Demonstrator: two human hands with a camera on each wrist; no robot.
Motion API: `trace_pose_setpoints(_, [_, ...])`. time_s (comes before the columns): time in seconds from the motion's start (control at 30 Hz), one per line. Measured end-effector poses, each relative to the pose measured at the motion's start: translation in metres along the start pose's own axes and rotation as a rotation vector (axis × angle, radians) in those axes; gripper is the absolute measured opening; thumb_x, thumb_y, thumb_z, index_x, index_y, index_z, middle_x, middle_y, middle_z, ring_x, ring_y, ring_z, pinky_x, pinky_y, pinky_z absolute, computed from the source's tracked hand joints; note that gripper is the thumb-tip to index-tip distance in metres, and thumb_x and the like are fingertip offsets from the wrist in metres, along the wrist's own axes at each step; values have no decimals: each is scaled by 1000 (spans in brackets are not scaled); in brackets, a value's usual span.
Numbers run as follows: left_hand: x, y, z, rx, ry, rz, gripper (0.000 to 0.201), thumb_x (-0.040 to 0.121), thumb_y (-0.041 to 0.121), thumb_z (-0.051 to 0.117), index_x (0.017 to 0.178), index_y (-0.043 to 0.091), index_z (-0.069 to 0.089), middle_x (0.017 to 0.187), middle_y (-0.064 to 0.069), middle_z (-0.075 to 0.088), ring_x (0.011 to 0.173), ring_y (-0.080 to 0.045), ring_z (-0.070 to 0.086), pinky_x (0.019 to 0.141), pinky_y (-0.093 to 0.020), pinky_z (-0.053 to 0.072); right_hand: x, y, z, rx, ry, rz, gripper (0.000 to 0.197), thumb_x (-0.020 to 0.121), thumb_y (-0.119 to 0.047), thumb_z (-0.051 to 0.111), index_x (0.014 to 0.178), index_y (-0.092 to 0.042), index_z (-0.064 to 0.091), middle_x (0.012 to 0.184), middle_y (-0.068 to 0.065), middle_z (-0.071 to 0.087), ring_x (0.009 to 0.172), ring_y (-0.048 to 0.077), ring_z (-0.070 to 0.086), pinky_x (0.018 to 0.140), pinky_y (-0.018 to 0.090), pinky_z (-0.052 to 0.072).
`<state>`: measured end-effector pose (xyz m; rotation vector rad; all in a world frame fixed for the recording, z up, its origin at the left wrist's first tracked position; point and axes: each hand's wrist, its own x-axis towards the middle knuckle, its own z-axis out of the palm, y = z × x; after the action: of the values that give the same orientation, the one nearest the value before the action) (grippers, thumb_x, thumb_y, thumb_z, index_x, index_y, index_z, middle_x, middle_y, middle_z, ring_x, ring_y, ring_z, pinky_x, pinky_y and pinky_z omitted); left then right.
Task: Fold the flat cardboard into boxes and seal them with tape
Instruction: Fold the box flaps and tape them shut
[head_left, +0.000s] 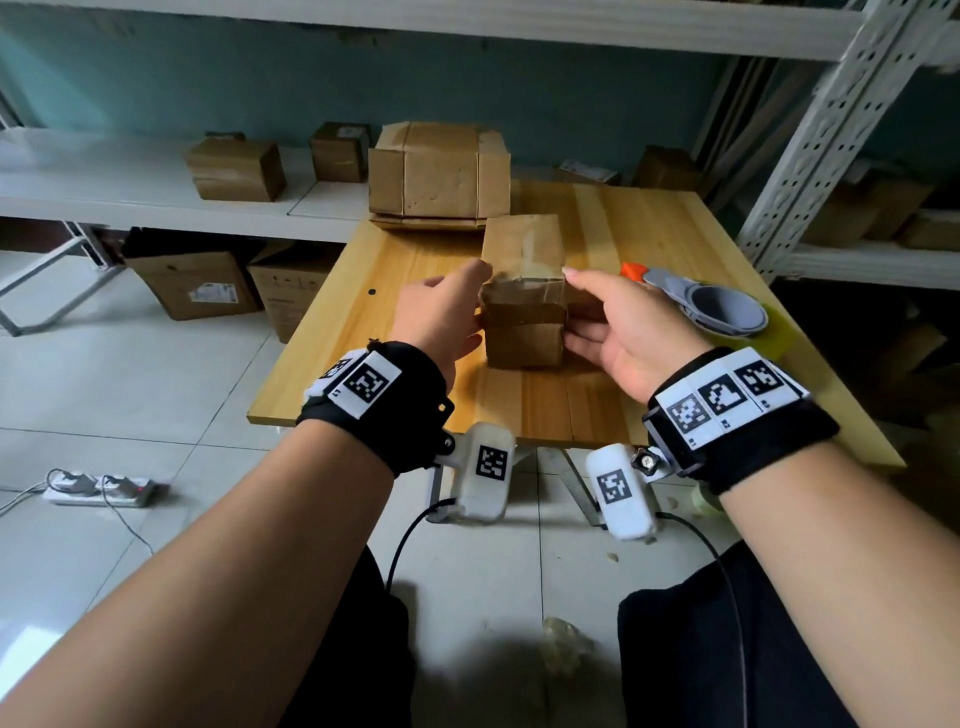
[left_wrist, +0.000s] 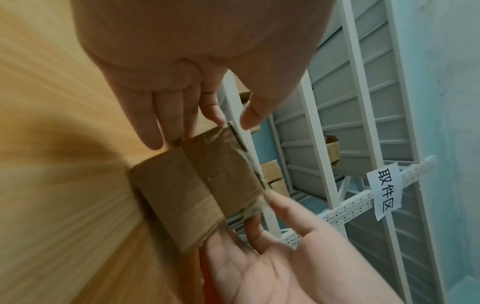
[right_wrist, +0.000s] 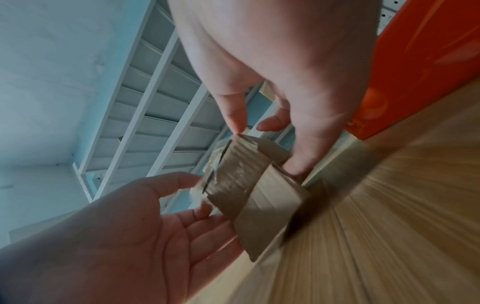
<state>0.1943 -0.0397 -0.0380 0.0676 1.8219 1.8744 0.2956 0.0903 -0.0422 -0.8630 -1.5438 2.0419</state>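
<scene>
Wooden table (head_left: 649, 228), pale planks, with white shelving (head_left: 130, 176) behind its far edge and a perforated white rack upright (head_left: 810, 150) off its far right corner.

Stack of flat cardboard (head_left: 439, 174) at the far edge of the table, left of centre, flaps folded in; it overhangs onto the shelf behind.

Small brown box (head_left: 523, 296) stands on the table about mid-width, nearer the front edge than the flat stack. It sits upright on the wood. A band of shiny tape (right_wrist: 233, 174) runs around its upper part, wrinkled and loose at the top corners in both wrist views. Top flap looks shut; the seam itself is blurred.

Left hand (head_left: 441, 317) at the box's left side: fingers straight and spread, tips against the upper left edge, thumb apart above the top corner. No wrap around the box.

Right hand (head_left: 618, 332) at the box's right side: palm open toward the box, fingers straight and loosely spread, tips touching the right face and the top right corner. Also no curl round it.

Grey tape dispenser (head_left: 719, 306) with an orange part lies near the right edge of the table, just beyond the right hand, on a yellow-green roll or pad; cannot tell which.

Other brown boxes (head_left: 236, 169) on the shelf, cartons (head_left: 195, 283) on the tiled floor below it, a power strip (head_left: 98, 488) on the floor at left.
</scene>
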Motion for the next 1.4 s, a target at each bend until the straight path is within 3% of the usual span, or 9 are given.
trace_pose_setpoints(0.07, [-1,0,-1,39,6,21,24,95,45,71,97,25,58,109,-5,71,102,-24,71,90,-41,63,-2,-2,1,12,-36,-2,20,101,-29,67,118,-17,69,112,6,79,103,26,77,90,43,64])
trace_pose_setpoints(0.2, [-1,-3,-4,82,-7,76,37,94,52,71,108,18,68,106,-5,74,94,-22,75,78,-35,66,-3,-2,1,-4,-60,-6,28,103,-34,62,124,-17,68,120,10,75,105,26,77,84,42,64])
trace_pose_setpoints(0.3, [-1,-4,-6,57,-14,91,38,96,50,71,112,16,68,105,-5,74,96,-23,75,81,-37,66,-2,-1,-1,-1,-26,-19,27,103,-29,64,125,-14,66,118,11,76,103,27,77,82,42,64])
trace_pose_setpoints(0.43, [-4,-2,-5,71,-5,116,22,99,44,69,92,24,62,105,-5,72,100,-23,73,86,-38,65,-5,0,-6,-165,32,-152,13,104,-21,64,104,-11,71,106,8,79,104,21,75,92,43,63])
trace_pose_setpoints(0.67, [-4,-5,-5,116,-31,179,26,102,42,65,91,19,65,102,-6,73,98,-24,74,82,-40,66,-6,-3,-8,-246,7,-213,30,104,-29,62,77,-16,67,99,7,76,107,26,73,92,47,63])
trace_pose_setpoints(0.8, [-5,-4,-4,114,-44,193,26,104,41,62,94,18,67,100,-4,73,93,-21,75,76,-34,66,-11,-4,-8,-312,-21,-275,34,103,-39,64,78,-16,68,99,3,76,106,24,74,88,40,64])
trace_pose_setpoints(0.9, [-5,-4,-4,110,-53,203,24,105,38,61,95,17,68,100,-4,73,94,-22,75,77,-33,66,-11,-3,-10,-356,-29,-304,34,101,-42,65,78,-17,70,102,5,78,105,22,74,90,44,64])
trace_pose_setpoints(1.27, [-5,-6,-5,60,-115,198,19,104,30,65,102,11,69,103,-6,76,95,-25,77,82,-39,66,-6,-4,-17,-312,-45,-298,27,98,-35,71,77,-17,69,92,4,76,100,28,76,76,44,65])
trace_pose_setpoints(1.4, [-3,-6,-7,39,-147,185,21,103,27,66,109,7,69,107,-9,77,96,-26,78,84,-41,66,-6,-5,-19,-323,-51,-299,25,98,-33,72,79,-16,71,97,7,78,99,24,77,75,40,65])
